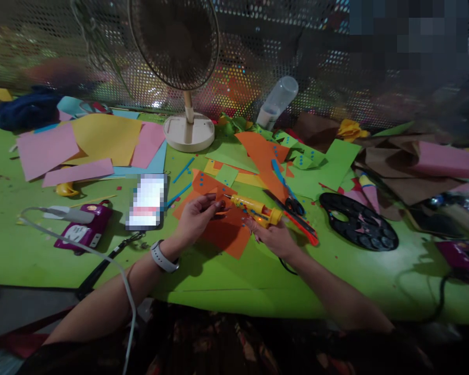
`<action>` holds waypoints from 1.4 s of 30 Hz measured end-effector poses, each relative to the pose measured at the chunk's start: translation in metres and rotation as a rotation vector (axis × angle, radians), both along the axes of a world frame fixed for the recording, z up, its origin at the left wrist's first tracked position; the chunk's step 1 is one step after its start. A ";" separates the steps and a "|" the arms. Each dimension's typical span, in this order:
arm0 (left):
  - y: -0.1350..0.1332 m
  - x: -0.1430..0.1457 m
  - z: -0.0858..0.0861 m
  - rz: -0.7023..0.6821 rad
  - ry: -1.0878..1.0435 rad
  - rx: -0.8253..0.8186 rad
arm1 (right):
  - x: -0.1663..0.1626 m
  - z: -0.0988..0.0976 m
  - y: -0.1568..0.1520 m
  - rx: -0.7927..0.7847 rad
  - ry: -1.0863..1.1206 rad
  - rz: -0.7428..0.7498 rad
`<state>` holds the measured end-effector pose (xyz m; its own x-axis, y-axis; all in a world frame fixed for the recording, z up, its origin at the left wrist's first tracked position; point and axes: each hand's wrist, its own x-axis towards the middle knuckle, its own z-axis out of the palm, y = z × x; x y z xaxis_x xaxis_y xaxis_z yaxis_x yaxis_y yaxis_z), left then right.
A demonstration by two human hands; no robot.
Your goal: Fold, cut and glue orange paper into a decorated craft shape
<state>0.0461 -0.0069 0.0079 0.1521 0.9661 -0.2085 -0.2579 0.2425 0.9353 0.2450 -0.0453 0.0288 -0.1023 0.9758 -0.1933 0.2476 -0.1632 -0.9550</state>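
Observation:
My right hand [272, 235] grips a yellow glue gun [256, 209], its nozzle aimed left toward my left hand. My left hand [197, 214], with a white watch on its wrist, pinches a small orange paper piece [220, 210] just in front of the nozzle. Both hands hover over a sheet of orange paper [229, 234] lying on the green table [226, 291].
A desk fan [188, 130] stands behind. Pink and yellow sheets [101, 138] lie at the left, a phone [146, 202] and a purple device [85, 229] nearer. Scissors [297, 208], a black paint palette [359, 223], a clear bottle [277, 101] and paper scraps lie to the right.

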 end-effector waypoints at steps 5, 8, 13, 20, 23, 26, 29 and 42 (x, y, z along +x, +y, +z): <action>0.000 0.000 0.000 0.005 -0.004 -0.002 | 0.001 -0.004 0.001 0.016 -0.033 0.006; 0.000 0.001 0.001 0.013 -0.008 -0.003 | 0.001 -0.005 0.000 0.019 -0.028 0.015; 0.000 0.001 0.003 0.006 -0.002 -0.015 | 0.002 -0.007 0.000 0.005 0.000 0.006; 0.000 0.000 0.002 -0.012 0.015 0.017 | 0.002 -0.010 0.002 0.006 0.010 0.020; 0.000 -0.001 -0.001 -0.006 0.016 0.027 | 0.000 -0.007 0.002 0.016 0.019 0.021; 0.001 -0.001 -0.005 0.002 0.006 0.053 | 0.000 -0.007 0.001 0.027 -0.003 0.004; 0.001 -0.001 -0.007 -0.022 0.009 0.078 | 0.001 -0.009 0.002 0.026 -0.020 -0.004; 0.004 -0.011 -0.016 0.057 0.442 0.452 | 0.006 -0.026 0.000 0.333 -0.178 0.075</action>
